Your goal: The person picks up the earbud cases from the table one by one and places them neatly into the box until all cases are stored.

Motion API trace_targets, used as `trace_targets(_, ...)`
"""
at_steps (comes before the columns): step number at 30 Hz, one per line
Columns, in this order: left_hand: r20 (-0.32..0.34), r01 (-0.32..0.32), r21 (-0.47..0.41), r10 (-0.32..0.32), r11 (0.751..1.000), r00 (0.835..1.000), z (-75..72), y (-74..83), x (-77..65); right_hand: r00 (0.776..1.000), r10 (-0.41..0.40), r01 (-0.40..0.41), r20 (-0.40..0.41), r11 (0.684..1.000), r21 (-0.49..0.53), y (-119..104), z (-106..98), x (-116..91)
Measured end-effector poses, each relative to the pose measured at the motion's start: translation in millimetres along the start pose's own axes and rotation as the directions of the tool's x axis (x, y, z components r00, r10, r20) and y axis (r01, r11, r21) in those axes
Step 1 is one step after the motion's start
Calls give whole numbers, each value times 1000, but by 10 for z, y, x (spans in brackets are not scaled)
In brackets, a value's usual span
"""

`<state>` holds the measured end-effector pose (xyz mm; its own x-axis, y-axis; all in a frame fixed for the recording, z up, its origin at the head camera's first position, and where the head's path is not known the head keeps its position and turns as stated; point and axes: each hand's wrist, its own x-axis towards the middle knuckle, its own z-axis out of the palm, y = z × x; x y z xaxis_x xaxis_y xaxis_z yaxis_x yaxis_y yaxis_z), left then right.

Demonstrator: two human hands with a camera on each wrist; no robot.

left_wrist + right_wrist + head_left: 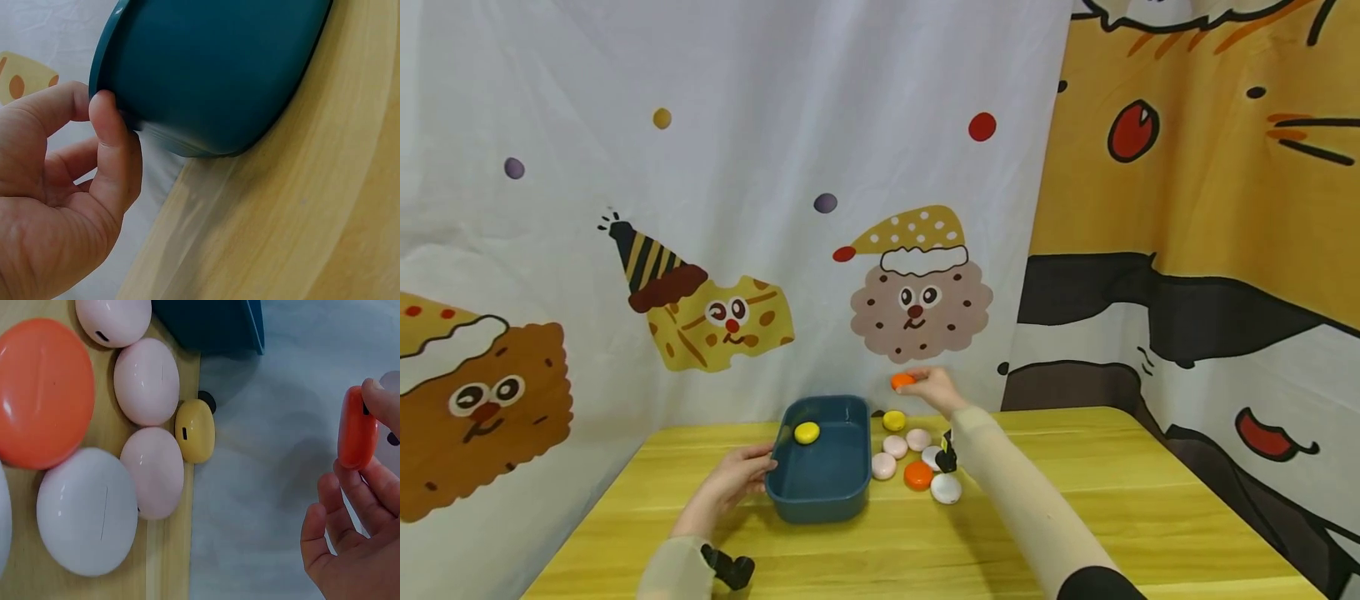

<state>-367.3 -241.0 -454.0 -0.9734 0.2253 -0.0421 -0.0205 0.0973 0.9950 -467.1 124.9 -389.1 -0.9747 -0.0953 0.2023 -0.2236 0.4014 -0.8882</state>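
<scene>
My left hand (741, 477) grips the left wall of a dark teal rectangular box (827, 477) on the table. In the left wrist view, its thumb and fingers pinch the box's rim. A round glossy yellow disc (807, 432) lies inside the box. My right hand (936, 390) holds an orange disc (356, 431) between thumb and fingers, raised beyond the table's far edge, to the right of the box. In the right wrist view this disc is edge-on, with a small dark slot by the thumb.
Right of the box lie another yellow disc (893, 420), several pale pink discs (894, 447), an orange disc (917, 475) and white discs (946, 488). The wooden table (1075, 517) meets a hanging cloth (737, 167) with printed cartoon faces at the back.
</scene>
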Motion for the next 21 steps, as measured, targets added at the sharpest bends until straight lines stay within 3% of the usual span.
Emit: trace_targets(21,12,-21,-6,21,1000,1000,-10,-11,19,999,-24,24,44,1000,16,-138,236,36)
